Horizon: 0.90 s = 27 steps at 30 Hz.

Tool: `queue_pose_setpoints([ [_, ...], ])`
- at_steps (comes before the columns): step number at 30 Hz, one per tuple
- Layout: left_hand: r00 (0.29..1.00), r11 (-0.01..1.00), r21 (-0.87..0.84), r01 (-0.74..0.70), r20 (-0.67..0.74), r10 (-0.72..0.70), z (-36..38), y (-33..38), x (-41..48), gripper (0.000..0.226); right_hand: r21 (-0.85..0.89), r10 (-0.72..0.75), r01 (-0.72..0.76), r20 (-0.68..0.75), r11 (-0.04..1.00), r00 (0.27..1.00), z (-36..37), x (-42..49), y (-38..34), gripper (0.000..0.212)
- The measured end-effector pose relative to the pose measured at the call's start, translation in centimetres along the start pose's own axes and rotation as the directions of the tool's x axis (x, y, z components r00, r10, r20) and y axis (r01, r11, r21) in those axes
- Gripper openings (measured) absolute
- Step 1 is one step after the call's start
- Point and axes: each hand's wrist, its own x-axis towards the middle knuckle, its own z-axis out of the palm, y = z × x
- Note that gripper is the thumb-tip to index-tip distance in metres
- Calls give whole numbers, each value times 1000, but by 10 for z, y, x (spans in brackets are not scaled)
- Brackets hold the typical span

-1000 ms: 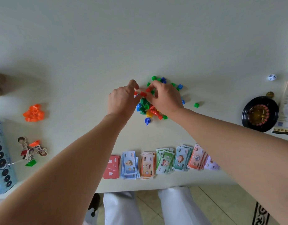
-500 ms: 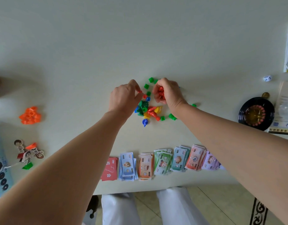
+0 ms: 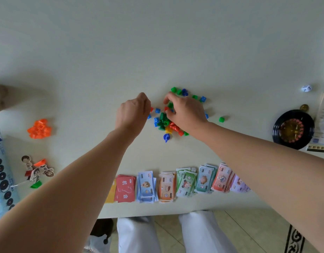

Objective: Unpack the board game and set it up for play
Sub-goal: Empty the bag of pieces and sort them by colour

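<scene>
Right hand [image 3: 185, 112]: is lowered back onto plastic pieces [image 3: 164, 123], fingers curled, grip undetermined.
Left hand [image 3: 133, 114]: fingers curled, contents hidden.
Banknotes [image 3: 185, 181]: laid out; pieces unsorted.

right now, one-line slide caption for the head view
Left hand and right hand pick through a pile of coloured game pieces, play money lined along the near edge of the table.

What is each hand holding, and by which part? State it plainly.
Left hand pinches a small red piece by one end, at the fingertips. Right hand is in the pile of coloured pieces; hold cannot be told.
</scene>
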Motion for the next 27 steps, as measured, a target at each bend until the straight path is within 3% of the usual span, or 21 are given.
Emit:
queue_pose_setpoints([
  [2, 997, 989, 127, -75, 33, 71, 2, 4, -3, 21, -58, 1, -1, 6, 998, 1000, 1, -1, -1, 13],
  [6, 990, 940, 322, -112, 113, 79, 7, 9, -1, 21, -64, -4, 2, -21, 998, 1000, 5, 1, 0, 12],
  [9, 987, 909, 390, -146, 114, 110, 10, 10, -1, 10, 208, 51, -34, -78, 978, 996, 4, 1, 3, 10],
  [11, 993, 960, 269, -75, 103, 48, 11, 10, -1, 6, 513, 198, -150, -39, 845, 979, -2, 3, 1, 11],
  [14, 993, 984, -149, 100, 76, -90, 8, 6, 0, 15, 811, 397, -345, 153, 473, 905, -13, 7, -3, 12],
  [16, 980, 865, -460, 200, 87, -180, 7, 5, 0, 12, 893, 453, -388, 255, 230, 855, -19, 8, -3, 12],
  [17, 963, 732, -630, 260, 118, -240, 4, 5, 0, 12, 898, 474, -408, 291, 164, 831, -22, 6, -3, 18],
  [19, 913, 364, -860, 357, 240, -330, -1, 6, -1, 24, 891, 495, -442, 338, 106, 800, -27, 1, -2, 27],
  [21, 871, 113, -905, 410, 352, -342, -7, 8, -6, 25, 881, 490, -463, 362, 98, 793, -26, -6, -3, 29],
  [24, 863, -9, -902, 431, 415, -288, -11, 10, -17, 25, 862, 440, -484, 380, 151, 814, -21, -15, -5, 33],
  [27, 865, -46, -897, 440, 438, -245, -12, 9, -29, 26, 852, 359, -495, 414, 169, 836, -15, -27, -13, 31],
])
